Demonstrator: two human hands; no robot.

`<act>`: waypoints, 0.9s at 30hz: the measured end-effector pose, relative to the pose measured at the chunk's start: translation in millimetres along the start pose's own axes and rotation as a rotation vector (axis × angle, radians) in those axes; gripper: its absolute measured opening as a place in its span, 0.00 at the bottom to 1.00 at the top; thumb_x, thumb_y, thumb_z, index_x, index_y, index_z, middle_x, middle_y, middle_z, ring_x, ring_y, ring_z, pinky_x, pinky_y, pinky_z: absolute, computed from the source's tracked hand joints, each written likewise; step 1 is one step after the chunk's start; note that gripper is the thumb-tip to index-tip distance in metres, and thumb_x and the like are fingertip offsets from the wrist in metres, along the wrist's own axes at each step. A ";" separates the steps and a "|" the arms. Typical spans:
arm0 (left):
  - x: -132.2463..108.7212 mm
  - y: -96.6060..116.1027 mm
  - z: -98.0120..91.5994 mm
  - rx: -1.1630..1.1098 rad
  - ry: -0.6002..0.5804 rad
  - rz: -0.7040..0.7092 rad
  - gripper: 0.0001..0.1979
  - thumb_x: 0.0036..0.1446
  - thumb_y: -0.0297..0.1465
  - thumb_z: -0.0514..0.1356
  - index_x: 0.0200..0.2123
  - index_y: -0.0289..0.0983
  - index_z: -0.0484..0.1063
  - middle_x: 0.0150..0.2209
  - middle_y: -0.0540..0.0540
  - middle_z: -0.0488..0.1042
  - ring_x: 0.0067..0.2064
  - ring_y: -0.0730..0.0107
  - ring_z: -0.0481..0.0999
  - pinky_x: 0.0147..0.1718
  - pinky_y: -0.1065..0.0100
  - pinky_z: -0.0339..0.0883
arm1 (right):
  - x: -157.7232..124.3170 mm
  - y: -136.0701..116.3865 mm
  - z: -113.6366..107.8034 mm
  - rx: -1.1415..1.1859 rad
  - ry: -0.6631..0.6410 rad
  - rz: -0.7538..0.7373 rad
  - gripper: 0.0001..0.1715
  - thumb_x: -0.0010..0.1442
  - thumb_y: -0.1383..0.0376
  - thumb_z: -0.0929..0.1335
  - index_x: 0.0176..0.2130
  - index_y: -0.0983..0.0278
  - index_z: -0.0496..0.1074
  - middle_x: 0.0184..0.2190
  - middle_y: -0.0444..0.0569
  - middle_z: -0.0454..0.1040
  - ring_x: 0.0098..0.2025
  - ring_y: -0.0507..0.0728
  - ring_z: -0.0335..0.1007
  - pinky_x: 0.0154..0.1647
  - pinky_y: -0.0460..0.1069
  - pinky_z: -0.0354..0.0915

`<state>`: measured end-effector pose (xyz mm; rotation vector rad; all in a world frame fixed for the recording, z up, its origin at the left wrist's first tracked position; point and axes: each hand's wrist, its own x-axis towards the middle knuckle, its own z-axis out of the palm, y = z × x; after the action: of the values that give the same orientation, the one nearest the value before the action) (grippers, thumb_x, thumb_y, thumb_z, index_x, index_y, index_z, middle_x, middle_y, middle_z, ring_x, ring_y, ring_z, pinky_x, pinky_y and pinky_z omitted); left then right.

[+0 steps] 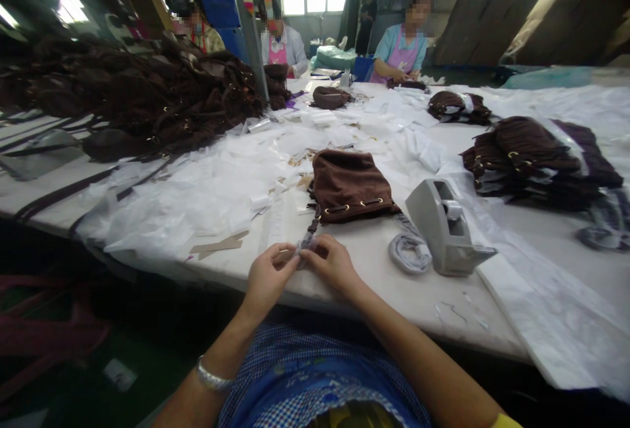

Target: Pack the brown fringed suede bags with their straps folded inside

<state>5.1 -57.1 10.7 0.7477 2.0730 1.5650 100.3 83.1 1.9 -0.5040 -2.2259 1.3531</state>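
A brown drawstring bag [352,185] with gold eyelets lies on the table in front of me. From its near left corner a strap [311,230] in clear plastic wrap runs toward me. My left hand [273,274] pinches this strap between thumb and fingers at the table's front edge. Right beside it, my right hand [329,260] pinches the same wrapped strap, the fingertips of both hands almost touching. To the right of the bag rests a wrapped coil of strap [410,254], next to a grey tape dispenser [440,228].
White plastic bags [162,211] cover the table's left part. A large heap of brown bags [172,100] rises at the left; stacked fringed bags [536,159] stand at the right. Cardboard strips [219,244] lie near the front edge. Several co-workers [403,47] are across the table, beyond a post [252,41].
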 end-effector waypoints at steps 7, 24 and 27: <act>-0.7 -7.8 2.7 0.068 0.050 0.057 0.18 0.51 0.41 0.67 0.42 0.38 0.76 0.40 0.44 0.81 0.42 0.60 0.81 0.44 0.64 0.72 | 0.9 0.4 1.6 -0.027 0.047 0.010 0.08 0.55 0.65 0.73 0.26 0.64 0.75 0.28 0.46 0.70 0.33 0.55 0.67 0.35 0.48 0.62; 11.0 17.6 -6.6 -0.211 -0.110 -0.150 0.27 0.44 0.41 0.72 0.45 0.34 0.75 0.33 0.48 0.79 0.34 0.70 0.77 0.35 0.72 0.67 | -40.2 -18.1 -34.4 0.766 -0.123 0.447 0.25 0.52 0.47 0.73 0.38 0.66 0.78 0.34 0.49 0.78 0.33 0.53 0.74 0.31 0.45 0.69; 7.9 18.5 -6.4 -0.194 -0.136 -0.166 0.27 0.44 0.42 0.72 0.46 0.34 0.74 0.30 0.49 0.78 0.32 0.70 0.77 0.33 0.72 0.67 | -37.8 -20.5 -31.8 0.611 -0.065 0.402 0.20 0.49 0.52 0.75 0.32 0.66 0.78 0.24 0.43 0.74 0.24 0.49 0.65 0.26 0.43 0.62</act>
<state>-2.0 -52.7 30.1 0.5801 1.8064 1.5504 148.1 76.4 24.7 -0.6987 -1.6692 2.1694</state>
